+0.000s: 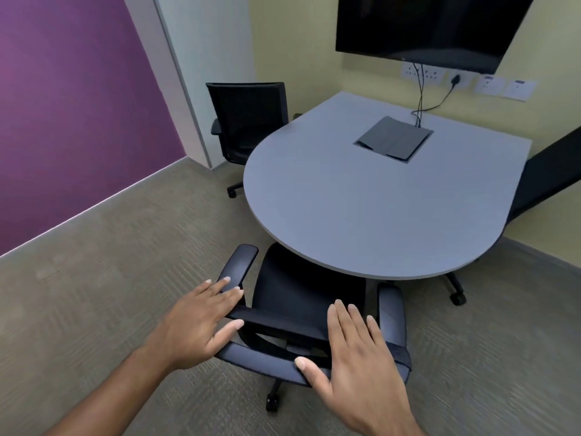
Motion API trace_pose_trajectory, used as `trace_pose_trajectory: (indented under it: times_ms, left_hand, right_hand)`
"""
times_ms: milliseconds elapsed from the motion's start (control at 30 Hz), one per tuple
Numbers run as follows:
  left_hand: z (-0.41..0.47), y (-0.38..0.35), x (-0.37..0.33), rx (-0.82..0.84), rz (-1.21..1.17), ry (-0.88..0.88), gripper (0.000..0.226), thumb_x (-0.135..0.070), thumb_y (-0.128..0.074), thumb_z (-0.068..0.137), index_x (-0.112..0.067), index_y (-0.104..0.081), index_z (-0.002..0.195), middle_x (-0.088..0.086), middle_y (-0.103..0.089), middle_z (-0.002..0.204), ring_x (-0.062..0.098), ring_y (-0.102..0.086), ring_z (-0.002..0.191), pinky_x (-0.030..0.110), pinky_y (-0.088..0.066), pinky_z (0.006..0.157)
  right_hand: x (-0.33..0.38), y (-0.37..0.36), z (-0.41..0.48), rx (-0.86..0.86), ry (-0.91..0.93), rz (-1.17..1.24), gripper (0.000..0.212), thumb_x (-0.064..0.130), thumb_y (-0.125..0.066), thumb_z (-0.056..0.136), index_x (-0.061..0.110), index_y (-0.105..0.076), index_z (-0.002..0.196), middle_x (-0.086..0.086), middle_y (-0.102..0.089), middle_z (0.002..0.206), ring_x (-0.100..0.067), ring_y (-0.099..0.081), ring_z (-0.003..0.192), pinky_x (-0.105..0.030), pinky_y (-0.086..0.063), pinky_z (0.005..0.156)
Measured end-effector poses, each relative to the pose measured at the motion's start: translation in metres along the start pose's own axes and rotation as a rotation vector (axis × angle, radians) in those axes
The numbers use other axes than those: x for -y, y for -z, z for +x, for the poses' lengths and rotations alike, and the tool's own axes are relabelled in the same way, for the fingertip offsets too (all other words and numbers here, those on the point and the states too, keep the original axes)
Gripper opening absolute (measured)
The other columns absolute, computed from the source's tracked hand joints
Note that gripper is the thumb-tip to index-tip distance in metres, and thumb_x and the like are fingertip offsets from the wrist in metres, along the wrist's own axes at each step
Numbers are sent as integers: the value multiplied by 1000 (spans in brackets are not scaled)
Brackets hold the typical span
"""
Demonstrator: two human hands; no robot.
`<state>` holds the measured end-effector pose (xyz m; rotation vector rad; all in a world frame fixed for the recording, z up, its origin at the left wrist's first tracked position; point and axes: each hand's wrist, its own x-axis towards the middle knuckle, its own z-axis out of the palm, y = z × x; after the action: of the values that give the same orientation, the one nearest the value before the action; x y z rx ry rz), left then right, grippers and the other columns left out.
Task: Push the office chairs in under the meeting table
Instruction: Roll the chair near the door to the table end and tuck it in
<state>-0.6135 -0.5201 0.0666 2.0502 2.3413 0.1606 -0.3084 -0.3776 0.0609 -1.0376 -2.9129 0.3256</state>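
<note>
A black office chair (292,297) stands right below me, its seat partly under the rounded end of the grey meeting table (361,209). My left hand (198,322) lies flat, fingers spread, over the left end of its backrest top. My right hand (355,350) lies flat over the right part of the backrest. Neither hand is curled around anything. A second black chair (248,121) stands at the table's far left side, its seat partly under the top. A third chair's dark backrest (550,177) shows at the right side.
A dark cable box (393,138) is set into the tabletop, with cables rising to wall sockets (456,80) under a black screen (424,26). A purple wall (63,105) runs along the left. Grey carpet (110,278) spreads open to my left.
</note>
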Motion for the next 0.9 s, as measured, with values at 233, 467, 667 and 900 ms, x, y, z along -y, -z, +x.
trace_pose_trajectory:
  times_ms: [233, 467, 667, 900]
  left_hand:
    - [4, 0, 13, -59, -13, 42, 60, -48, -34, 109, -12, -68, 143, -4, -65, 149, 21, -43, 154, 50, -32, 125]
    - [12, 5, 54, -94, -63, -42, 70, -63, -36, 106, -12, -77, 129, -2, -79, 124, 21, -75, 116, 38, -45, 106]
    - [17, 15, 100, 34, -56, -119, 60, -46, -57, 88, -6, -77, 128, 5, -78, 128, 22, -77, 110, 38, -44, 105]
    - [29, 21, 143, 149, -63, -161, 66, -35, -51, 75, -3, -77, 127, 11, -72, 138, 22, -75, 114, 36, -40, 108]
  right_hand:
    - [20, -6, 10, -59, -83, -34, 102, 88, -38, 97, 5, -55, 154, -12, -54, 162, -33, -53, 148, -52, -27, 119]
    - [58, -15, 20, -69, -202, -77, 99, 89, -33, 95, 9, -71, 139, -9, -67, 149, -31, -65, 136, -50, -32, 114]
    - [100, -29, 33, -116, -266, -124, 97, 87, -26, 96, 12, -80, 125, -4, -77, 132, -25, -75, 120, -46, -35, 109]
    - [139, -41, 49, -161, -329, -123, 93, 88, -32, 96, 15, -78, 129, 0, -78, 130, -22, -75, 119, -42, -36, 109]
